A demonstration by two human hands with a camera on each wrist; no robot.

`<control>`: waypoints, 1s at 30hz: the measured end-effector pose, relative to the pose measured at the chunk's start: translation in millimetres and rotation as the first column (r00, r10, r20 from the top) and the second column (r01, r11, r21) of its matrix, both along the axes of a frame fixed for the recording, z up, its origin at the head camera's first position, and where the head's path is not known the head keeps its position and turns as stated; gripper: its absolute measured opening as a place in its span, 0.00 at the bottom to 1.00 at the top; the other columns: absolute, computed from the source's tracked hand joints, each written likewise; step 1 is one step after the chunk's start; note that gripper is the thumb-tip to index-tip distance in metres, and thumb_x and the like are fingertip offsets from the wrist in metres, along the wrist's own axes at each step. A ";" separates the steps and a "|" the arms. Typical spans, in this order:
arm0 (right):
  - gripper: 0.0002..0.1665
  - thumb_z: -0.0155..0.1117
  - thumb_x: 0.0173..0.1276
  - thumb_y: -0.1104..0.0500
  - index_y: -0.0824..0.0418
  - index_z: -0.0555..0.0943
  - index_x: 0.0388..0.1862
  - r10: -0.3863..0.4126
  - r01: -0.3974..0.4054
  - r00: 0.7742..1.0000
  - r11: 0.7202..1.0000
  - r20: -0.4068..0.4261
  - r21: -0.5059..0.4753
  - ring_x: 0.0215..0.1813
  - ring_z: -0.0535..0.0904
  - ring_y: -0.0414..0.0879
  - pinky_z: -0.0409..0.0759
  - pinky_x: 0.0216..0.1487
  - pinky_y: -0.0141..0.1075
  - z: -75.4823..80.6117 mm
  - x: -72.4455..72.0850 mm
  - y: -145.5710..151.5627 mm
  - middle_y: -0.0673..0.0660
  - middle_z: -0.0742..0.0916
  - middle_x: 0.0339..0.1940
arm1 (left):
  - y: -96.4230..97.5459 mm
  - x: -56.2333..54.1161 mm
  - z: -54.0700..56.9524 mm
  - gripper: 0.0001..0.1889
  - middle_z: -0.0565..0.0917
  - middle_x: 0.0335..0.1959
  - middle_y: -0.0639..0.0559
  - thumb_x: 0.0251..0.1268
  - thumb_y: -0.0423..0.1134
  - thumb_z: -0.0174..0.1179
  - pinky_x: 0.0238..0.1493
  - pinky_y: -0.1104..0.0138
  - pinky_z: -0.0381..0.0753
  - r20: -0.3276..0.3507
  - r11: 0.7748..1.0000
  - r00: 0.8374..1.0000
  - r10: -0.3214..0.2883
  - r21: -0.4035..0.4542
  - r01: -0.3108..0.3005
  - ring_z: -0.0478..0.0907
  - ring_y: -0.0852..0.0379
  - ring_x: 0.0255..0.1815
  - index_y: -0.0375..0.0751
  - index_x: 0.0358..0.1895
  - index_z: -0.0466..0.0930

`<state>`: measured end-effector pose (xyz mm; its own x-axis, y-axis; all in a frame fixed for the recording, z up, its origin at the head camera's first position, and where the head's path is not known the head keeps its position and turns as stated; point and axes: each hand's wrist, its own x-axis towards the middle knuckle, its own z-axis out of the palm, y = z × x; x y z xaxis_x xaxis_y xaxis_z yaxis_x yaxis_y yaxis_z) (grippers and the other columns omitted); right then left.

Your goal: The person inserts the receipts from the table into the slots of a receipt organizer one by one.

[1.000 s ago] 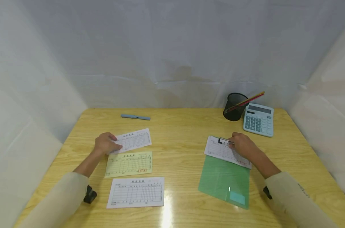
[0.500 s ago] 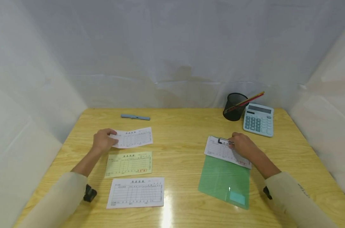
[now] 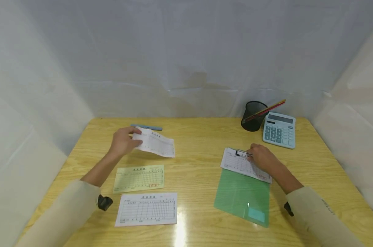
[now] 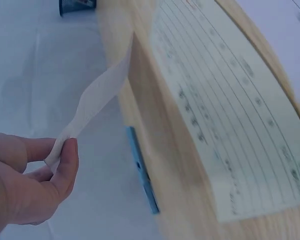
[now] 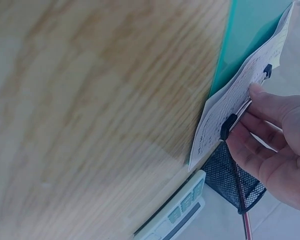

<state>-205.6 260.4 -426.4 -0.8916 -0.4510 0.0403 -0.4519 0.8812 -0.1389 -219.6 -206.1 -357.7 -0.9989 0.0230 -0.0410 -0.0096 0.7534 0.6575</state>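
My left hand (image 3: 124, 140) pinches the left end of a white printed form (image 3: 157, 143) between thumb and fingers. The slip is raised over the table and sags toward its free end; the left wrist view shows the form (image 4: 102, 92) nearly edge-on. On the right, my right hand (image 3: 263, 157) grips the wire clip (image 3: 242, 152) of a green clipboard (image 3: 242, 193). Several white forms (image 3: 232, 163) lie at the clipboard's top under this clip. In the right wrist view, the thumb lies over the papers at the clip (image 5: 229, 126), fingers behind it.
A yellow form (image 3: 138, 179) lies on the left of the wooden table (image 3: 192, 178), and a white form pad (image 3: 146, 210) lies nearer. A blue pen (image 3: 157, 128) is at the back left. At the back right are a black mesh pencil cup (image 3: 249, 125) and a blue calculator (image 3: 279, 130).
My left hand has lifted the white form off the table and moved it back and to the right. My right hand keeps its grip on the clipboard's clip.
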 end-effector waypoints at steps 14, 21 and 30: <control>0.12 0.68 0.59 0.63 0.70 0.84 0.41 0.002 -0.002 1.000 1.000 -0.019 0.019 0.34 0.80 0.51 0.81 0.37 0.43 -1.3 -1.0 -1.0 0.59 0.81 0.31 | 75.2 3.6 20.2 0.17 0.78 0.55 0.37 0.62 0.29 0.60 0.25 0.73 0.72 0.003 0.940 0.988 -0.155 0.308 0.146 0.80 0.52 0.37 0.35 0.55 0.76; 0.13 0.67 0.60 0.63 0.70 0.84 0.42 -0.006 0.006 1.000 1.000 -0.011 0.018 0.34 0.80 0.51 0.81 0.37 0.43 0.0 -0.1 -1.6 0.58 0.81 0.31 | 112.3 12.1 22.1 0.16 0.77 0.56 0.42 0.61 0.28 0.60 0.30 0.70 0.78 0.029 0.873 0.967 -0.251 0.438 0.214 0.82 0.52 0.41 0.38 0.53 0.77; 0.13 0.67 0.60 0.63 0.70 0.84 0.42 -0.005 0.005 1.000 1.000 -0.007 0.019 0.35 0.80 0.51 0.81 0.38 0.44 -0.1 0.4 -3.1 0.59 0.81 0.31 | 158.7 23.1 5.6 0.17 0.80 0.53 0.42 0.56 0.24 0.62 0.34 0.68 0.83 0.066 0.826 0.937 -0.344 0.496 0.268 0.84 0.54 0.40 0.37 0.50 0.79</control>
